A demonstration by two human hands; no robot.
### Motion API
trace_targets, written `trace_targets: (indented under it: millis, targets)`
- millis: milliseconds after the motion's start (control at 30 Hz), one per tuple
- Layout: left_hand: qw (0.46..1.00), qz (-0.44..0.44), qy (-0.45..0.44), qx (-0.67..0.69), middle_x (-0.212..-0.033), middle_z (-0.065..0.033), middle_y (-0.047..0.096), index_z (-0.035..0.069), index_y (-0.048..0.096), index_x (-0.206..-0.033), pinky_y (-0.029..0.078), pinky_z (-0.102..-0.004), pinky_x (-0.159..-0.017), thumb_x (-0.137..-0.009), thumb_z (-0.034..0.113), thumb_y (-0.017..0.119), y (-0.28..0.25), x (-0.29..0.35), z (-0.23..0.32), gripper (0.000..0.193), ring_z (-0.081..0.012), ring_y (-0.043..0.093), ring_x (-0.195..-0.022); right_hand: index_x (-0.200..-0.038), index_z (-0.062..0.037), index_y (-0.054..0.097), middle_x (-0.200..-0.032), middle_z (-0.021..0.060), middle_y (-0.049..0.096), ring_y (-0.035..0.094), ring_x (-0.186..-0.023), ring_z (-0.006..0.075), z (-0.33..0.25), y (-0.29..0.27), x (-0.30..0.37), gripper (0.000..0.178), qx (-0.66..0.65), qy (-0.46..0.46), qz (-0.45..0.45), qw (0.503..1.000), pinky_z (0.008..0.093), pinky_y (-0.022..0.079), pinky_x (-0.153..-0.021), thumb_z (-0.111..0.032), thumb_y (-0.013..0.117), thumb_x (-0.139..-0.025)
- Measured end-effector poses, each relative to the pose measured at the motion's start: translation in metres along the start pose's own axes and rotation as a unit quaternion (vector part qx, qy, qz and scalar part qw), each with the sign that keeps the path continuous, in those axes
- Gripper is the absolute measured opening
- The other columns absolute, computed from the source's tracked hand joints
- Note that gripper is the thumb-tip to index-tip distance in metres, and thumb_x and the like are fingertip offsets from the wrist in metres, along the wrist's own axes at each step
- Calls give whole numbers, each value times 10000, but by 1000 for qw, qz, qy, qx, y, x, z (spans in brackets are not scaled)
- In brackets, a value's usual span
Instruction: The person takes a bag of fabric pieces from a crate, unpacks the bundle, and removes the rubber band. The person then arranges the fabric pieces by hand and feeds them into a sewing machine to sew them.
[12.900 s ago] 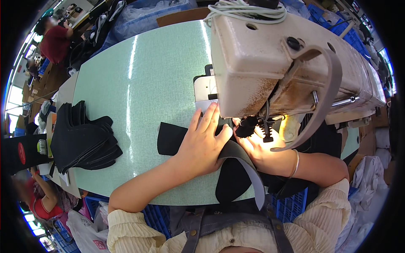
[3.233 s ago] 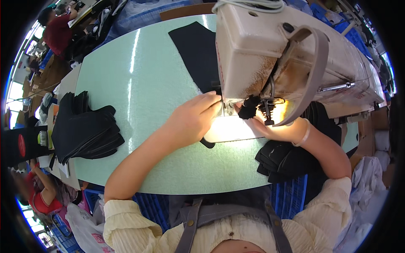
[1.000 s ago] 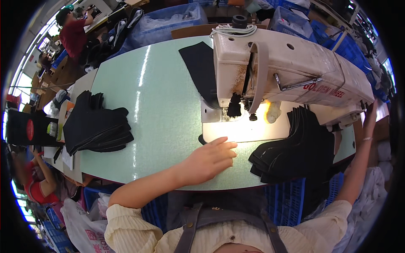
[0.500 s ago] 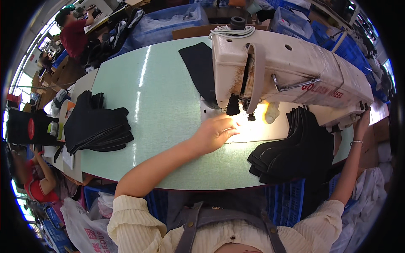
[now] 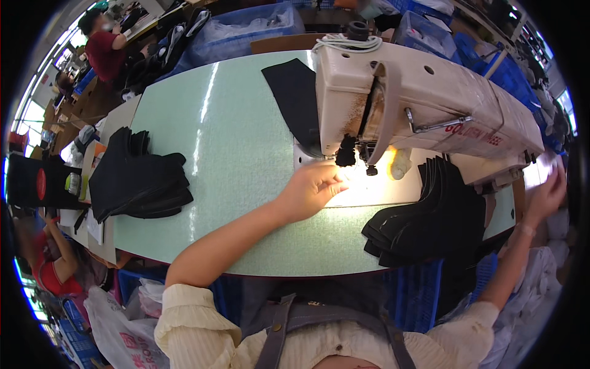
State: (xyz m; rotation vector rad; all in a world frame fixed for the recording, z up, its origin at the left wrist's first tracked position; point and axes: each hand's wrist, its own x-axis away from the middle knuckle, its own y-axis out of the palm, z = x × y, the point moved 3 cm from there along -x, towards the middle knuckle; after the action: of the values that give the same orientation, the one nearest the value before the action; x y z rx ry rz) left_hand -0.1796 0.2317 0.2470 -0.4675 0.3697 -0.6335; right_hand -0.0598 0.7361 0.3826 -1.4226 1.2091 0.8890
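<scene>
My left hand rests on the sewing machine's bed just in front of the needle area, thumb and fingers pinched together. Glare from the lamp hides what they hold, if anything. The white sewing machine stands over the green table. Behind its needle a black fabric piece lies flat, running out to the far left of the head. My right hand is in the air beyond the machine's right end, slightly blurred, its fingers extended and apart from the machine. Near it a stack of black fabric pieces lies right of the needle.
Another stack of black cut pieces lies on the left of the green table. Blue crates with plastic bags stand behind the table. Plastic bags lie below at left. Two other people sit at the left.
My right hand has come off the machine's right end and moved outward to the right. The left hand stays at the needle area, with only a slight shift.
</scene>
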Motion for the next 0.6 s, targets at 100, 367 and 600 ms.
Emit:
trace_targets:
  millis: [100, 367, 600]
  targets:
    - [935, -77, -97, 333, -952, -55, 655, 8, 612, -908, 485, -262, -726, -921, 145, 622, 26, 26, 11, 138, -108, 587, -830, -999, 31, 602, -992, 132, 638, 609, -855, 174, -126, -29, 69, 142, -236, 24, -146, 960, 296, 494, -728, -60, 513, -937]
    - [894, -215, -174, 352, -1118, -89, 645, 25, 636, -971, 495, -267, -812, -912, 136, 648, 37, 79, 45, 126, -128, 600, -995, -1082, -33, 629, -796, 42, 639, 533, -589, 64, -325, 51, 138, 192, -508, 399, -671, 364, 232, 440, -532, -151, 604, -932]
    - [925, 17, 294, -238, -1084, -84, 617, 65, 623, -969, 509, -276, -645, -780, 90, 661, -44, 43, 80, 194, -161, 624, -844, -1015, -56, 663, -664, -44, 555, 485, -587, 16, -326, 68, 153, 219, -497, 249, -712, 429, 191, 402, -516, -251, 576, -968]
